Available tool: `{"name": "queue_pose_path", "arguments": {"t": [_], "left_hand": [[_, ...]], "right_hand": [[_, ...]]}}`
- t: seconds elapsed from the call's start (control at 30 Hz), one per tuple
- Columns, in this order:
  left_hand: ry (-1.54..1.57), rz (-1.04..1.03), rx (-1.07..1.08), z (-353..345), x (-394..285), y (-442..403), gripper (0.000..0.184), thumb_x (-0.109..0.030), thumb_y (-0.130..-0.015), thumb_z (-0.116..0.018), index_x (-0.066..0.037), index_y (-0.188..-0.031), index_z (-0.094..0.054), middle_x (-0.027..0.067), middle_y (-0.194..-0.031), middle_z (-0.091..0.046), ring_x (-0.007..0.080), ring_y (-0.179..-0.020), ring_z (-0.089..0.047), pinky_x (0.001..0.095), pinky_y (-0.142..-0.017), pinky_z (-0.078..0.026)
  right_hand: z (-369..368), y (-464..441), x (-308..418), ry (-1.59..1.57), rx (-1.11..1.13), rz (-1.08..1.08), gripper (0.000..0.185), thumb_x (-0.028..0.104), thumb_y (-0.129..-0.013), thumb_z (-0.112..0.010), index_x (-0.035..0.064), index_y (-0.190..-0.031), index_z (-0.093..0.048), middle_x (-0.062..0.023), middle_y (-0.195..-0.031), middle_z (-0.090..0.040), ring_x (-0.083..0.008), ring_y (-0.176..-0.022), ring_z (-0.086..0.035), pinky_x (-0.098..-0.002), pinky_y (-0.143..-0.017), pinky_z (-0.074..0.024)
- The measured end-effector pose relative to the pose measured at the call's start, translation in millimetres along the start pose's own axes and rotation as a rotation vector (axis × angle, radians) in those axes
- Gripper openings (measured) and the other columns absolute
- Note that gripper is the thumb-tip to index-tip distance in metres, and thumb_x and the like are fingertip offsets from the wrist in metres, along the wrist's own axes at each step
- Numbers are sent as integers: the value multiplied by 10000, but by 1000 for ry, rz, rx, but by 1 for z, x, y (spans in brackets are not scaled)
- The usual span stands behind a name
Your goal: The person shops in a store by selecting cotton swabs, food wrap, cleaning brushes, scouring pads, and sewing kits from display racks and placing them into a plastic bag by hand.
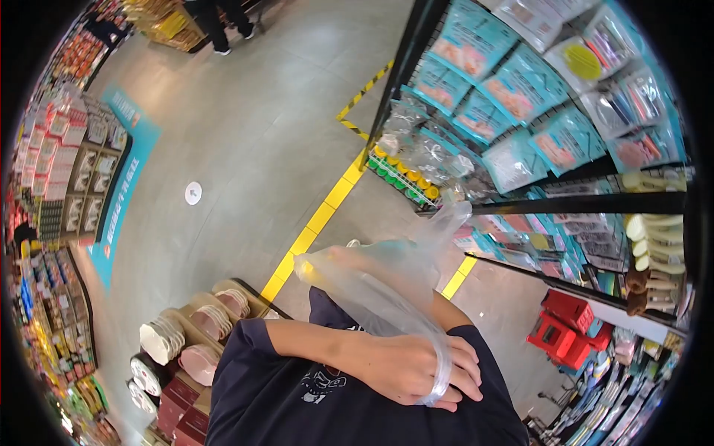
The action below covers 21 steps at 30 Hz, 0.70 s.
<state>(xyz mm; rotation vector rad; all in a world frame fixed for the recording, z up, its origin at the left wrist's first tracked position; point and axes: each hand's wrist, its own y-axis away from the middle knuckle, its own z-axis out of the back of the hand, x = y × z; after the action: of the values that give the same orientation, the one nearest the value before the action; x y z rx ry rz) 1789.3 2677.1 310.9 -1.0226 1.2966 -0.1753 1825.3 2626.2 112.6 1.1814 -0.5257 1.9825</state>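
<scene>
My left hand (424,368) lies across my front beside the right sleeve, its fingers curled. A handle loop of a translucent plastic bag (387,297) passes around this hand, over its fingers. The bag stretches up and to the left from there, and one thin end rises toward the rack. Behind the cloudy plastic, my right hand (357,260) shows only as a blurred shape; its fingers cannot be made out. Something yellow shows faintly at the bag's left end.
Blue packets (524,82) hang on a black rack at the right, above red crates (561,331). Bowls (162,338) stand on a display at the lower left. A yellow line (320,218) crosses the floor. A person's legs (212,22) show at the top; stocked shelves line the left.
</scene>
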Motion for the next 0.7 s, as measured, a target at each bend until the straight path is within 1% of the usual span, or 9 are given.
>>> {"name": "queue_pose_path", "arguments": {"t": [0.03, 0.1, 0.2, 0.37, 0.4, 0.53, 0.6, 0.67, 0.7], "left_hand": [[31, 5, -2, 2, -3, 0, 172, -30, -786, -613, 58, -929, -578, 112, -1006, -597, 260, -926, -556, 404, -832, -437], [59, 6, -11, 5, -5, 2, 170, -32, -787, -612, 59, -925, -577, 112, -1004, -596, 261, -926, -554, 402, -831, -437], [51, -34, -41, 4, -4, 4, 170, -35, -788, -612, 54, -928, -576, 111, -1005, -596, 260, -929, -553, 399, -831, -434], [11, 39, -52, 4, -3, 9, 192, -56, -795, -611, 39, -957, -570, 101, -1026, -592, 249, -952, -543, 395, -849, -422], [12, 35, -58, 5, -2, 9, 192, -56, -795, -611, 39, -957, -570, 101, -1026, -592, 249, -952, -543, 395, -849, -422], [-125, 38, -95, 11, 3, 7, 214, -81, -792, -624, 21, -974, -576, 90, -1068, -587, 238, -970, -539, 387, -859, -417], [-174, 43, -125, 16, 9, 9, 227, -90, -789, -631, 14, -983, -578, 85, -1083, -585, 235, -974, -539, 384, -859, -418], [-241, 69, -217, 21, 16, 15, 259, -101, -784, -640, 3, -1012, -577, 75, -1112, -578, 226, -982, -539, 386, -860, -419], [-292, 108, -247, 25, 21, 18, 262, -119, -776, -654, -3, -1002, -590, 66, -1090, -591, 218, -970, -547, 381, -843, -424]], "right_hand": [[-14, -31, 4, -8, 9, 11, 189, 195, -798, -522, 78, -918, -608, -134, -820, -622, -267, -716, -608, -364, -598, -474], [-3, -8, -5, -19, 18, 22, 192, 198, -799, -521, 78, -921, -606, -134, -821, -622, -268, -716, -608, -365, -599, -474], [-9, -5, -9, -23, 15, 22, 196, 202, -800, -520, 79, -926, -604, -135, -821, -622, -270, -717, -609, -367, -600, -475], [-12, -11, -20, -32, 13, 20, 202, 208, -801, -519, 80, -935, -601, -136, -822, -621, -274, -719, -609, -370, -602, -476], [-46, -64, -10, -35, 13, 18, 204, 209, -802, -519, 80, -937, -600, -137, -822, -621, -274, -719, -609, -371, -602, -477], [-65, -69, -18, -46, 33, 12, 209, 215, -803, -518, 81, -944, -598, -138, -823, -621, -277, -720, -610, -374, -604, -478], [-54, -51, -34, -48, 56, 4, 212, 217, -804, -518, 81, -947, -596, -138, -823, -620, -278, -721, -610, -375, -604, -478], [-57, -45, -46, -57, 89, -5, 215, 220, -805, -518, 82, -950, -595, -139, -823, -620, -280, -722, -611, -376, -605, -478], [-57, -42, -54, -62, 111, -8, 216, 221, -805, -517, 82, -952, -594, -139, -824, -620, -280, -722, -611, -377, -606, -479]]}}
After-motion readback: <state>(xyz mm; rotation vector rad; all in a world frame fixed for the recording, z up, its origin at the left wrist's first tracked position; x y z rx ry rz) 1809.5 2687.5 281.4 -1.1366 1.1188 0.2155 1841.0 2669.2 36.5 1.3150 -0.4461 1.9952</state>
